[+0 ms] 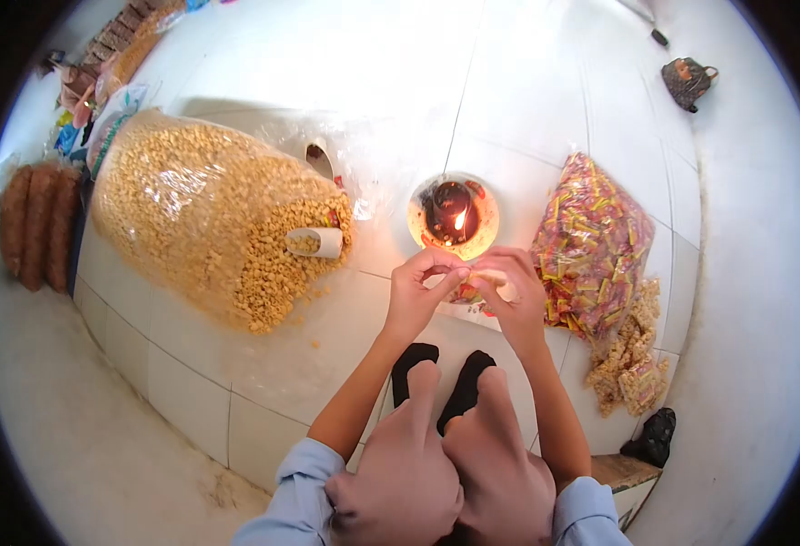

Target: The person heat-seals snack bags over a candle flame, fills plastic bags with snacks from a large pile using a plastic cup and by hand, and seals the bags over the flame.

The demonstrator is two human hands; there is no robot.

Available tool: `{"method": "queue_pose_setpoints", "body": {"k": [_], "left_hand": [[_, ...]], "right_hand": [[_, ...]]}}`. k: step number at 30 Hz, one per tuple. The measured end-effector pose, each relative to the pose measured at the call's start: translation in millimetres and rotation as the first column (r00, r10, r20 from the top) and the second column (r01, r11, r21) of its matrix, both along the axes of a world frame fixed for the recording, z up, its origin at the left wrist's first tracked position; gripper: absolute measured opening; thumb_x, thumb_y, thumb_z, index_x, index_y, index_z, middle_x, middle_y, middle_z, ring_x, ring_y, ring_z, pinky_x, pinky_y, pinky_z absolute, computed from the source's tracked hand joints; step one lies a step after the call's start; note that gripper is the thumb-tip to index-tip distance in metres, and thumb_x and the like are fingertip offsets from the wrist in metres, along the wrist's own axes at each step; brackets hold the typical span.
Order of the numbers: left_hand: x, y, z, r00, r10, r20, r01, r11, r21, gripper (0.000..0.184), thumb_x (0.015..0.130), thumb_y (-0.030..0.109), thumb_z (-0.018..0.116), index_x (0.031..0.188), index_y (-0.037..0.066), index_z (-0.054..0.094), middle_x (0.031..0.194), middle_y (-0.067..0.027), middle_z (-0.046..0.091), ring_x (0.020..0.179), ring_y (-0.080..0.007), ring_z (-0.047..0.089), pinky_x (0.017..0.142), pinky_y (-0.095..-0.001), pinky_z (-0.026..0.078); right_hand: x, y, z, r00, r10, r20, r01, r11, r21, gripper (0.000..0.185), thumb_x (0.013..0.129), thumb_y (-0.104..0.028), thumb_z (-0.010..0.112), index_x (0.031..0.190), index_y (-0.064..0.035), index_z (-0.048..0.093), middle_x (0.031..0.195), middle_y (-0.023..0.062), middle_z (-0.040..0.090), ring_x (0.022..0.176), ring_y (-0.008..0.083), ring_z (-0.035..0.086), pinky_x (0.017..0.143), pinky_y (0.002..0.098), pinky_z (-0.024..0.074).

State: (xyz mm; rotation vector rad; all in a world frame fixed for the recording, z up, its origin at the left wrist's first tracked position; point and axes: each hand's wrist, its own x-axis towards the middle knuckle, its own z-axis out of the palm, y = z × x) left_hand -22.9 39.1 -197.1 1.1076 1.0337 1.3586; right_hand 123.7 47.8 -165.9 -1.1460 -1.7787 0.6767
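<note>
Our two hands meet over a small reddish packet (464, 293), which shows just below the fingertips, near the flame (460, 220) and between us and the bowl (415, 218). On our left hand (415, 289), thumb and forefinger are drawn together at the tips, in what looks like a pinch on the packet's upper edge; its other fingers curl in behind. Our right hand (520, 296) does likewise, thumb and forefinger closed to a narrow pinch almost touching the left's, while its remaining fingers arch loosely above. The pinched edge itself is too small for us to make out.

The flame burns inside the bowl, which sits on the tiled floor (282, 419) just beyond our fingers. To the left, a big clear sack (177, 173) lies on its side, its yellow puffs (268, 287) spilling at the mouth, with a white scoop (325, 243) resting among them. To the right stands a bulging bag (596, 241) of red and yellow sachets, and beside its lower end lie puffed snacks (609, 378). Our feet, in black socks (463, 393), are planted below our hands.
</note>
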Motion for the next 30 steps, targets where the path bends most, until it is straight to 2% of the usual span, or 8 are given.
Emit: {"method": "queue_pose_setpoints", "body": {"k": [5, 7, 11, 18, 21, 24, 27, 30], "left_hand": [[-10, -17, 67, 0.992, 0.129, -0.007, -0.128, 0.986, 0.107, 0.004, 0.082, 0.002, 0.058, 0.085, 0.000, 0.058, 0.082, -0.0029, 0.059, 0.074, -0.0075, 0.055, 0.070, -0.0207, 0.044], [-16, -16, 91, 0.973, 0.218, 0.070, -0.223, 0.972, 0.077, 0.009, 0.081, 0.008, 0.060, 0.083, -0.001, 0.060, 0.078, -0.0038, 0.061, 0.071, -0.0063, 0.055, 0.063, -0.0195, 0.044], [16, -19, 142, 0.990, 0.135, 0.048, -0.139, 0.986, 0.090, 0.009, 0.082, 0.009, 0.060, 0.082, 0.000, 0.059, 0.073, -0.0022, 0.061, 0.066, -0.0045, 0.053, 0.060, -0.0190, 0.043], [140, -31, 190, 0.987, -0.133, 0.084, 0.112, 0.970, 0.217, 0.014, 0.084, 0.014, 0.057, 0.087, 0.000, 0.059, 0.079, -0.0030, 0.060, 0.071, -0.0061, 0.053, 0.068, -0.0216, 0.044], [191, -44, 206, 0.945, -0.287, 0.160, 0.261, 0.951, 0.166, 0.023, 0.084, 0.017, 0.057, 0.100, 0.000, 0.053, 0.092, -0.0051, 0.057, 0.077, -0.0085, 0.053, 0.072, -0.0236, 0.046], [246, -52, 184, 0.874, -0.464, -0.143, 0.480, 0.868, 0.122, 0.044, 0.082, 0.017, 0.060, 0.116, 0.005, 0.036, 0.103, -0.0069, 0.048, 0.087, -0.0135, 0.054, 0.070, -0.0242, 0.046], [304, -51, 133, 0.778, -0.629, 0.019, 0.625, 0.776, 0.080, 0.044, 0.076, 0.017, 0.068, 0.109, 0.004, 0.042, 0.097, -0.0066, 0.050, 0.087, -0.0129, 0.052, 0.072, -0.0256, 0.046], [351, -48, 36, 0.735, -0.651, -0.191, 0.659, 0.752, -0.029, 0.037, 0.077, 0.014, 0.067, 0.104, 0.003, 0.044, 0.092, -0.0094, 0.055, 0.081, -0.0157, 0.057, 0.068, -0.0270, 0.049]], "right_hand": [[27, -15, 47, 0.991, -0.129, -0.043, 0.131, 0.990, 0.055, 0.013, 0.072, -0.005, 0.067, 0.084, -0.0035, 0.062, 0.077, 0.0051, 0.061, 0.081, 0.0166, 0.056, 0.073, 0.0280, 0.0436], [48, -24, 60, 0.874, -0.309, -0.375, 0.205, 0.934, -0.292, 0.010, 0.077, -0.006, 0.063, 0.084, 0.0001, 0.061, 0.078, 0.0040, 0.061, 0.083, 0.0124, 0.056, 0.074, 0.0279, 0.0441], [60, -59, 117, 0.769, -0.167, -0.618, -0.131, 0.904, -0.408, 0.025, 0.082, -0.010, 0.059, 0.104, 0.0006, 0.054, 0.092, 0.0069, 0.059, 0.089, 0.0115, 0.055, 0.076, 0.0251, 0.0446], [119, -109, 164, 0.840, -0.066, -0.538, -0.087, 0.963, -0.255, 0.043, 0.079, -0.014, 0.063, 0.116, 0.0001, 0.044, 0.102, 0.0072, 0.056, 0.089, 0.0116, 0.056, 0.077, 0.0260, 0.0449], [167, -127, 174, 0.819, -0.286, -0.498, 0.149, 0.943, -0.297, 0.041, 0.080, -0.013, 0.062, 0.115, 0.0003, 0.045, 0.099, 0.0061, 0.057, 0.087, 0.0107, 0.056, 0.075, 0.0246, 0.0447], [219, -136, 151, 0.755, -0.408, -0.514, 0.297, 0.911, -0.286, 0.040, 0.080, -0.015, 0.062, 0.113, 0.0004, 0.046, 0.096, 0.0062, 0.058, 0.085, 0.0098, 0.055, 0.074, 0.0233, 0.0437], [270, -145, 98, 0.672, -0.562, -0.482, 0.408, 0.824, -0.392, 0.040, 0.082, -0.018, 0.060, 0.113, 0.0006, 0.044, 0.096, 0.0056, 0.058, 0.084, 0.0095, 0.054, 0.072, 0.0222, 0.0428], [307, -162, 10, 0.606, -0.732, -0.312, 0.496, 0.654, -0.571, 0.041, 0.085, -0.021, 0.057, 0.115, 0.0001, 0.040, 0.094, 0.0052, 0.057, 0.081, 0.0098, 0.053, 0.068, 0.0216, 0.0425]]}}
